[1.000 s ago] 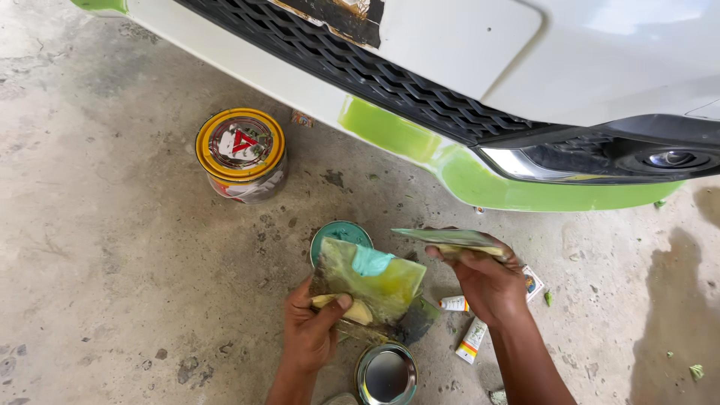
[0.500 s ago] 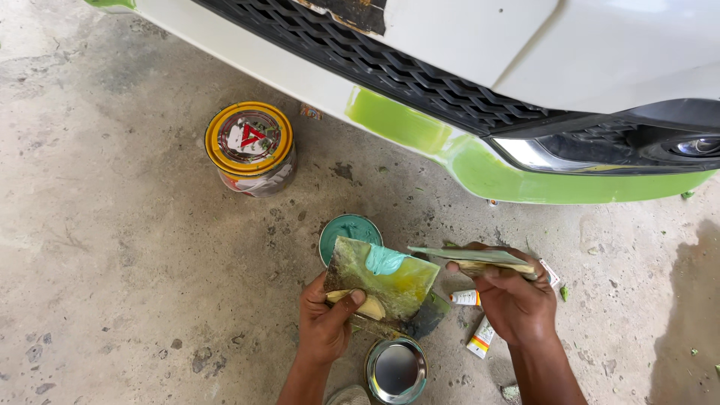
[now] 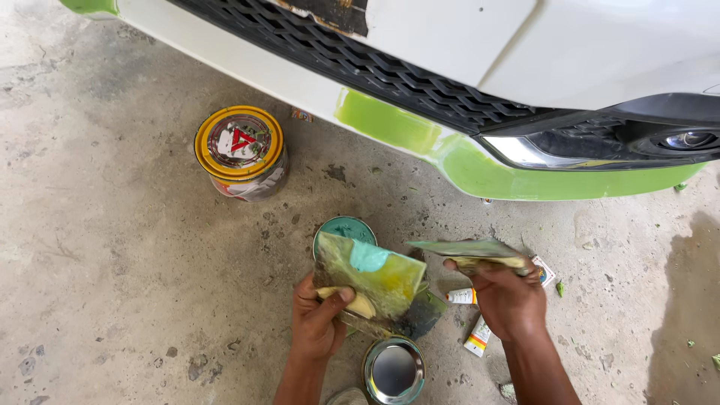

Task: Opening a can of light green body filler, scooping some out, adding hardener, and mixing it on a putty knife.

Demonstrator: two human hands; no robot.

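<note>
Two hands are working low over the concrete floor (image 3: 112, 247), right under a white bumper (image 3: 465, 45) with a green patch of filler. The left hand (image 3: 319, 319) is pinching a smeared mixing board (image 3: 371, 281), tilted, its long edge running toward the right hand (image 3: 510, 300), which is gripping a flat spreader (image 3: 465, 251) just beside it. A yellow-lidded round can (image 3: 240, 150) is sitting well off to the upper left. A teal lid (image 3: 343, 229), a small open tin (image 3: 394, 370) and white tubes (image 3: 476, 337) are lying close by.
</note>
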